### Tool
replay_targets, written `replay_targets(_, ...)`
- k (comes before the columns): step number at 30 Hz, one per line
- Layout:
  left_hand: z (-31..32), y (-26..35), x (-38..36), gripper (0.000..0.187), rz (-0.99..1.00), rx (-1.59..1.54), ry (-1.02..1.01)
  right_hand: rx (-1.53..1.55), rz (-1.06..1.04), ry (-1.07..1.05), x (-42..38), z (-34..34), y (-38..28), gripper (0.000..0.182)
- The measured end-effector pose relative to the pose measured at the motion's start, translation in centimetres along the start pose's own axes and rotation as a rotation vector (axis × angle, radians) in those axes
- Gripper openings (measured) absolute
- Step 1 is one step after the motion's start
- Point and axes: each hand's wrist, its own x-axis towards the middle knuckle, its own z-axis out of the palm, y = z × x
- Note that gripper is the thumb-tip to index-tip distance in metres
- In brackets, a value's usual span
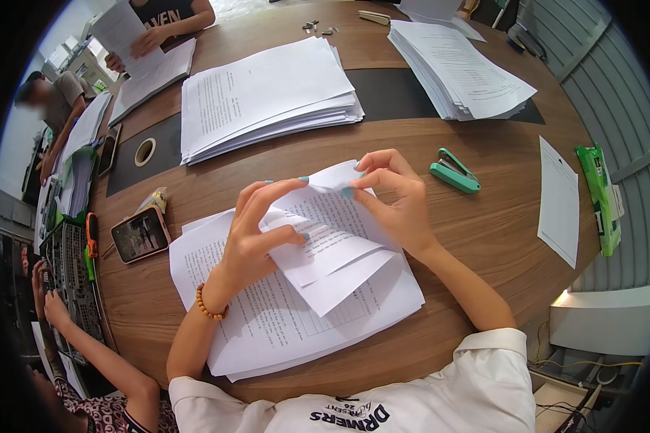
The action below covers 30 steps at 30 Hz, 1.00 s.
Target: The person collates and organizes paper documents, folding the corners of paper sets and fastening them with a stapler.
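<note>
The dark brown wooden bench [505, 245] fills most of the scene. At its near side, just in front of the person, lies a bundle of white printed paper sheets [267, 325], its long axis running left to right with the right end slanting farther away; the printed lines run roughly near to far. The bundle's upper sheets [339, 270] are curled up, their loose ends pointing near and right. Beyond it, at the far middle, stands a thick stack of white printed sheets [267, 94], and at the far right another white stack [455, 68]. One white sheet [559, 206] lies apart at the right, beside a bright green plastic packet [598, 198]. The right hand [401, 198] has a narrow grip, thumb and forefinger pinching the bundle's far edge; the left hand [253, 227] has a wider grip, fingertips at that edge and thumb upon the curled sheets. Left of the bundle rests a pink-edged phone [141, 234]; right of the right hand, a teal stapler [455, 175]. A tan tape roll [152, 151] lies farther left, and a brown bead bracelet [208, 307] circles the left wrist.
</note>
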Motion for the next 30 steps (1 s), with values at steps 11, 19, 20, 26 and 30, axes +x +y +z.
replay_targets(11, 0.3, -0.7, -1.0, 0.014, 0.127, 0.172, -0.014, 0.244, 0.16, -0.177, -0.2, -0.6, -0.3, 0.017)
replay_targets(19, 0.8, 0.3, 0.1, 0.015, 0.099, 0.214, -0.006, 0.685, 0.446, -0.253, 0.3, -1.1, -0.8, 0.01)
replay_targets(20, 0.8, 0.3, 0.3, 0.016, 0.061, 0.205, 0.008, 0.686, 0.447, -0.253, 0.5, -1.1, -1.3, 0.01)
replay_targets(26, 0.3, -0.5, -0.8, 0.019, 0.179, 0.108, -0.001, 0.647, 0.519, -0.206, 0.7, -1.1, -1.3, 0.019)
replay_targets(30, 0.1, 0.1, -0.9, 0.024, 0.137, -0.045, 0.105, 0.491, 0.516, -0.139, 0.5, -1.1, -0.1, 0.022)
